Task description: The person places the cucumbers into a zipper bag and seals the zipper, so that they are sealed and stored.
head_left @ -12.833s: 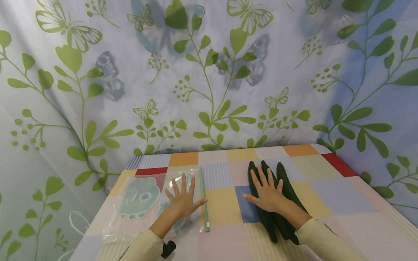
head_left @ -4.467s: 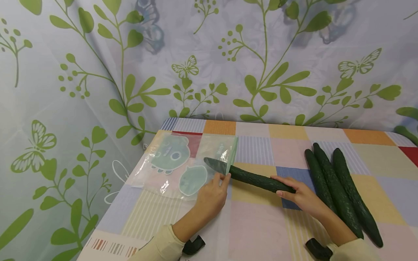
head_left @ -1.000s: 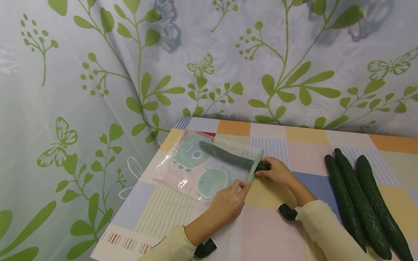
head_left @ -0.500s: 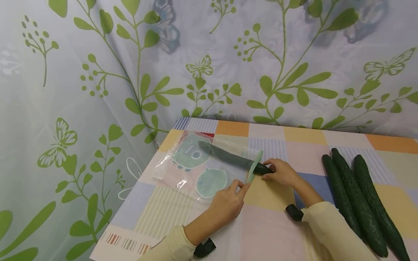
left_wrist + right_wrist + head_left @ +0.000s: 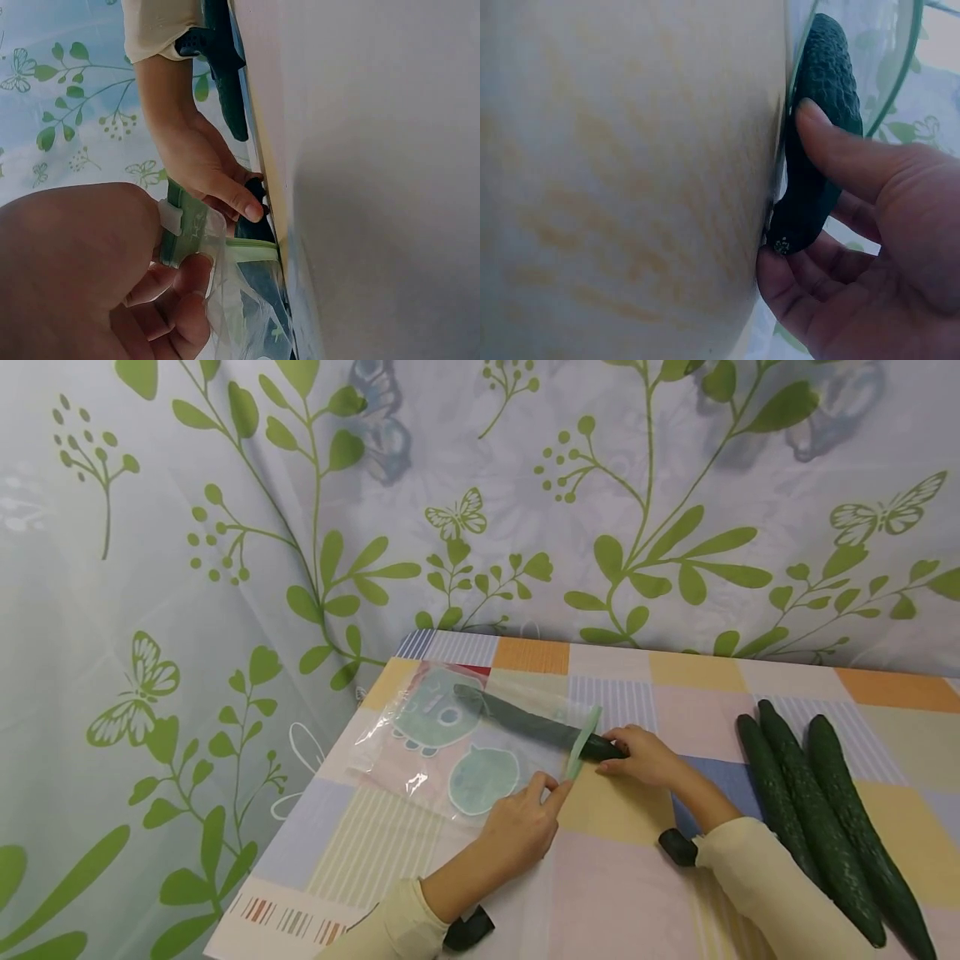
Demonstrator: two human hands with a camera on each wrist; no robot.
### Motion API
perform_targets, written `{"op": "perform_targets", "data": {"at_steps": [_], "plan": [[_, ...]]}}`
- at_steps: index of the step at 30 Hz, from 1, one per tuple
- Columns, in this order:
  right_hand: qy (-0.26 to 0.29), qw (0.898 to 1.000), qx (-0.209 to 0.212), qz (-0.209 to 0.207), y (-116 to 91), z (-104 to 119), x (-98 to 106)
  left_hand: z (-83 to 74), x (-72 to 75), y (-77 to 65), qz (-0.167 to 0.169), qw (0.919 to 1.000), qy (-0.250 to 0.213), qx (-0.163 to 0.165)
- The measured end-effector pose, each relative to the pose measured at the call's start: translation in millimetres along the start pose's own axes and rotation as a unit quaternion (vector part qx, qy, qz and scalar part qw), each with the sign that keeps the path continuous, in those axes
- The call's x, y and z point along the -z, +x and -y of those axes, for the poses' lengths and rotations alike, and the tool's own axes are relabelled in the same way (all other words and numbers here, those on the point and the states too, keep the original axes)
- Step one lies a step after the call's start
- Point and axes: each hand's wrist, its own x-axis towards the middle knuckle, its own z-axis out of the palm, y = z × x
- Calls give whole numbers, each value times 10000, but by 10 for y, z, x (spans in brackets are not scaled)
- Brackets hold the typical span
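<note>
A clear zip bag with pale green cartoon prints lies on the table, its mouth facing right. Inside it, seen through the plastic, is most of a dark green cucumber; one end sticks out past the green zip strip. My left hand pinches the near corner of the mouth; in the left wrist view the bag's green zip edge is between thumb and fingers. My right hand holds the protruding end. In the right wrist view the thumb lies along the bumpy cucumber, fingertips at its tip.
Three more cucumbers lie side by side to the right of my right forearm. A patchwork cloth covers the table, and a leaf-patterned curtain hangs behind it. A white cord loops beside the left table edge.
Earlier both hands lay spread flat over the bag and cucumbers. Then the right hand brought one cucumber to the bag's mouth and slid it leftward inside. Lately that hand has shifted slightly right.
</note>
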Motion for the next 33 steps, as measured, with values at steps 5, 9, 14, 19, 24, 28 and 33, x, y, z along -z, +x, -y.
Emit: {"op": "perform_targets", "data": {"at_steps": [5, 9, 14, 19, 24, 28, 33], "plan": [[-200, 9996, 196, -27, 20, -2, -9, 3, -9, 5, -52, 10000, 19, -37], [-136, 9995, 272, 40, 21, -31, -3, 5, -23, 13, -132, 9999, 18, -73], [248, 9993, 234, 161, 15, -53, 17, 6, -18, 18, -124, 9999, -7, -64], [1216, 9918, -79, 372, 19, -86, 14, 11, -13, 11, -102, 9999, 0, -69], [2777, 9567, -644, 591, 26, -104, -14, 15, -17, 6, -122, 9999, -20, -79], [4167, 9002, -993, 781, 15, -84, -43, 16, -27, 9, -169, 9998, -20, -93], [5411, 8314, -864, 922, -13, -40, -68, 15, -40, 15, -204, 9997, -56, -99]]}}
